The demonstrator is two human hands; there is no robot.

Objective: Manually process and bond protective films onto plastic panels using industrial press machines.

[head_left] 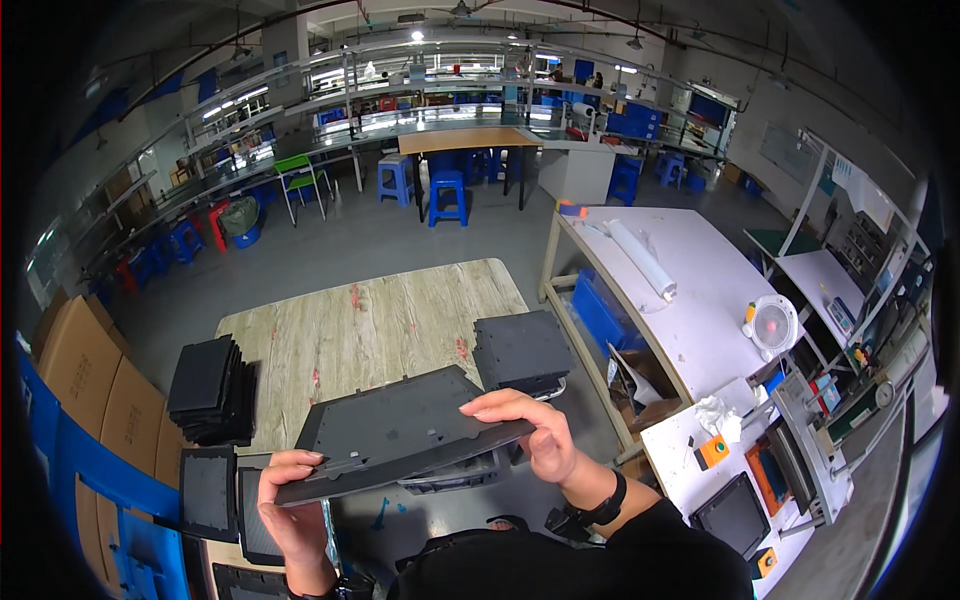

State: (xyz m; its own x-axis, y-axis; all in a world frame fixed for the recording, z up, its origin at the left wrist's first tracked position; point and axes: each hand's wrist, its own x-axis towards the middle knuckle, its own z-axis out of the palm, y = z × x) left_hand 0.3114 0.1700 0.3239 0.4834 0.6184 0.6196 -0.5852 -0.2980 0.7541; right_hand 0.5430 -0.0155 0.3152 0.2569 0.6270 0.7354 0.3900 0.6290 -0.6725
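Note:
I hold a black plastic panel (pixel 385 425) tilted in front of me, its face set with small tabs and clips. My left hand (pixel 290 505) grips its near left corner, fingers over the top edge. At the right end, my right hand (pixel 530 428) is closed round the edge, fingertips on the upper face. Beyond the panel stands a wood-grain table (pixel 370 310). On it lie a stack of black panels (pixel 205 390) at the left and a second stack of black panels (pixel 522 348) at the right. Partly hidden under the held panel is a dark frame-like part (pixel 455 476).
More black panels (pixel 208 492) lie at the lower left, beside cardboard boxes (pixel 95 380). To the right, a white table (pixel 690 300) carries a wrapped roll (pixel 642 258) and a small fan (pixel 772 322). A pressing machine (pixel 790 465) stands nearer on the right. Blue stools (pixel 447 197) are farther off.

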